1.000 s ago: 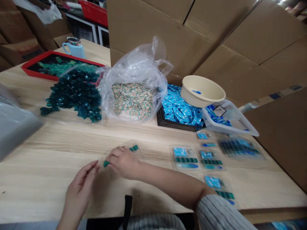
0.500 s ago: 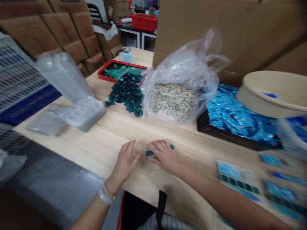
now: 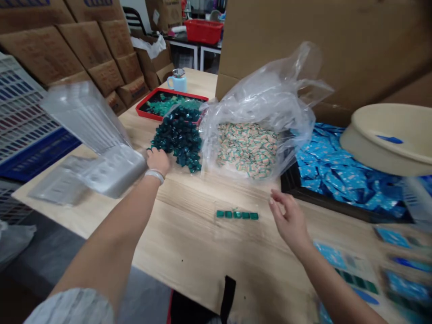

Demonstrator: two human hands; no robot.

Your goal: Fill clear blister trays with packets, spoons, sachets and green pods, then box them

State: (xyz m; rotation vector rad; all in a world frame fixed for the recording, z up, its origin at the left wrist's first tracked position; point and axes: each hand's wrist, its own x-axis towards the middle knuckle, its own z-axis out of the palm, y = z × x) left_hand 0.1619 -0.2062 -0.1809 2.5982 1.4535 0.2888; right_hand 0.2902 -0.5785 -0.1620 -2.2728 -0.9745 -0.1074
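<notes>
My left hand is at the left edge of a heap of dark teal glossy square pieces. Its fingers bend down onto the table there, and their tips are hidden. My right hand hovers over the table with thumb and fingers apart and nothing between them. To its left, a clear plastic tray lies flat with a row of several green squares in it.
Stacked clear trays stand at left. Behind are a clear bag of small patterned packets, a red tray and a blue mug. At right are blue packets, a cream basin and filled packs.
My left hand has moved from the clear tray to the teal heap, far and to the left. My right hand has let go of the row of green squares and drawn back to the right.
</notes>
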